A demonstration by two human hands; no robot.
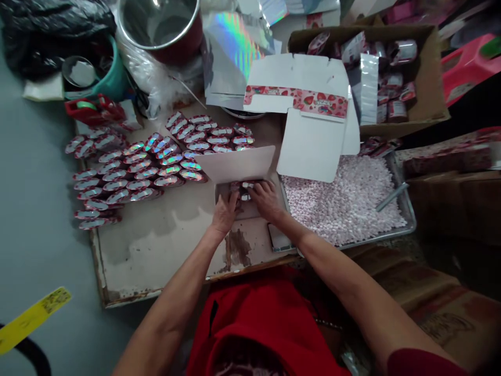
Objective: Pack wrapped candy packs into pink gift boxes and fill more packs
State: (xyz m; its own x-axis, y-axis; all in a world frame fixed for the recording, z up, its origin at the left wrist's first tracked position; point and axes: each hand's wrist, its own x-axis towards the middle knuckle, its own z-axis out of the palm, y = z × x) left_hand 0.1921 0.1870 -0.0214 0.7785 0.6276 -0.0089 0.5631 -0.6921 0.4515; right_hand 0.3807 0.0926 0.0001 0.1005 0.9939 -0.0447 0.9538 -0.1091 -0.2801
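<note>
An open white carton (246, 211) stands on the table with its lid flap (238, 164) raised at the back. Both of my hands reach down into it. My left hand (226, 213) is at the left side, its fingers closed against small shiny packets inside. At the right side, my right hand (266, 199) has its fingers curled over a small packet (246, 185) with a pale top. The fingertips are partly hidden in the carton. Left of the carton, several red-and-silver packets (143, 172) stand in close rows.
A metal tray (410, 222) of small pale pink pieces, with a scoop (391, 197), sits at right. Flat strawberry-print cartons (311, 143) overlap its back edge. Behind are a cardboard box (428, 99) of packets, a metal pot (188, 42) and a teal bucket (117, 68).
</note>
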